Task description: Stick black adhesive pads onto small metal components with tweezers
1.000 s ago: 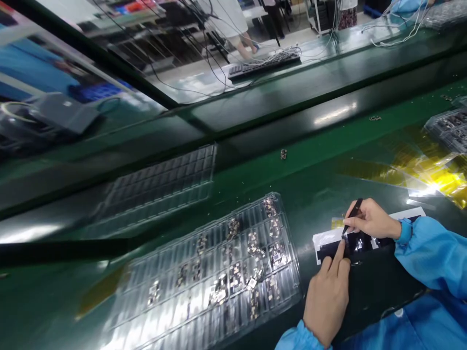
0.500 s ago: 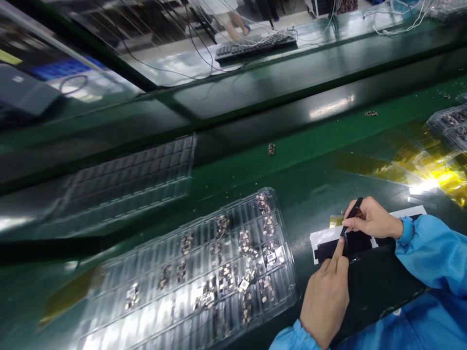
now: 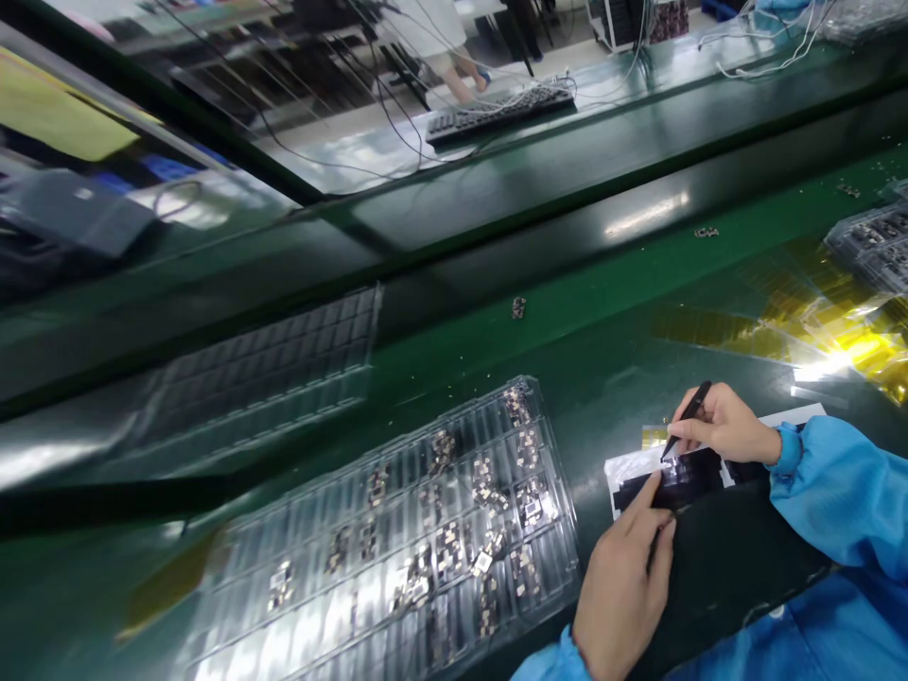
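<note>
My right hand point(image 3: 730, 430) pinches slim black tweezers point(image 3: 691, 407), tilted with the tip down on a black strip point(image 3: 688, 480) backed by a white sheet point(image 3: 628, 465). My left hand point(image 3: 624, 572) holds nothing. Its index finger stretches out to the strip's near left part, close to the tweezer tip, and another finger stands apart from it. Just beyond the white sheet lies a small piece of yellow film point(image 3: 654, 436). My right wrist passes over the sheet and hides part of it.
A clear compartment tray point(image 3: 560, 492) with several small circuit parts stands to the left. Yellow film strips point(image 3: 801, 326) and another parts tray point(image 3: 869, 236) are on the right. Loose parts point(image 3: 518, 307) lie further back. Behind a raised ledge are a keyboard point(image 3: 500, 115) and cables.
My left index finger has drawn back a little down and left from the tweezer tip, and the hand has spread. The tweezers have barely moved. The camera view has shifted slightly.
</note>
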A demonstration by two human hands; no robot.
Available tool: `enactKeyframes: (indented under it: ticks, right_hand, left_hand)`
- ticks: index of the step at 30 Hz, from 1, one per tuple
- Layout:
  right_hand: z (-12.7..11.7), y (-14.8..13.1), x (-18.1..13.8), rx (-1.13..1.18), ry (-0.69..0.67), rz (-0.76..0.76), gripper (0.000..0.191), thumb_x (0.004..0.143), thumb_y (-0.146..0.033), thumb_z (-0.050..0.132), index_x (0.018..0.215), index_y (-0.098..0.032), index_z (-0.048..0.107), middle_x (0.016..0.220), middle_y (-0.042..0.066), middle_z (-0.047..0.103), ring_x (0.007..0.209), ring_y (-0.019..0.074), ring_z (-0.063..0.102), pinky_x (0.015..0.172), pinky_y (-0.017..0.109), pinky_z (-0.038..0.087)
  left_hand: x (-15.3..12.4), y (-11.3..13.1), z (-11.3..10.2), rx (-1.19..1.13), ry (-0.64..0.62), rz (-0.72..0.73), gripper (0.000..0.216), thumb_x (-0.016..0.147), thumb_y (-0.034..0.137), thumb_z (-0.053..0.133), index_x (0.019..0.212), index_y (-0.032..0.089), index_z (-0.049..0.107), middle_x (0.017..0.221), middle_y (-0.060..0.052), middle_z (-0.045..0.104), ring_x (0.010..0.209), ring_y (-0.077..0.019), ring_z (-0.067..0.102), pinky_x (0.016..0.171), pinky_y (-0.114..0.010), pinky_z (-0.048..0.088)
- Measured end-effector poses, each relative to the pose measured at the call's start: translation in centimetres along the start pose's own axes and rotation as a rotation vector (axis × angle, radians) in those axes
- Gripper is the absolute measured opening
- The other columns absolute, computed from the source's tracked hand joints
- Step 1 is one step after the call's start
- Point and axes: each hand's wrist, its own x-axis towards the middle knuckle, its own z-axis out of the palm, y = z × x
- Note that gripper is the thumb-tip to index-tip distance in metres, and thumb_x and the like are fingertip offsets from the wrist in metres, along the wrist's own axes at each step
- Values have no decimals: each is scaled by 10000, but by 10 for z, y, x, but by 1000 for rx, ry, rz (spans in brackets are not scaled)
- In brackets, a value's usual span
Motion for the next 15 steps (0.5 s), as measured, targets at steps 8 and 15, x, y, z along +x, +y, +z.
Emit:
enactKeyframes:
  ticks: [8, 15]
  right_hand:
    - [-9, -5, 3, 264, 141, -16, 369, 606, -415, 758, 698, -118, 559, 549, 37, 663, 488, 162, 652, 444, 235, 527]
    - [-3, -13, -9, 223, 39, -87, 333, 644, -413, 737, 703, -128, 576, 532, 24, 658, 506, 167, 661, 460, 243, 545]
  left_hand:
    - [6, -5, -9, -818, 407, -499, 226, 649, 351, 722, 785, 187, 646, 560, 17, 585, 512, -112, 534, 529, -225, 450]
    - [42, 4, 8, -1041, 221, -519, 209, 620, 292, 728, 678, 126, 614, 526, -5, 595, 470, -81, 519, 471, -188, 438]
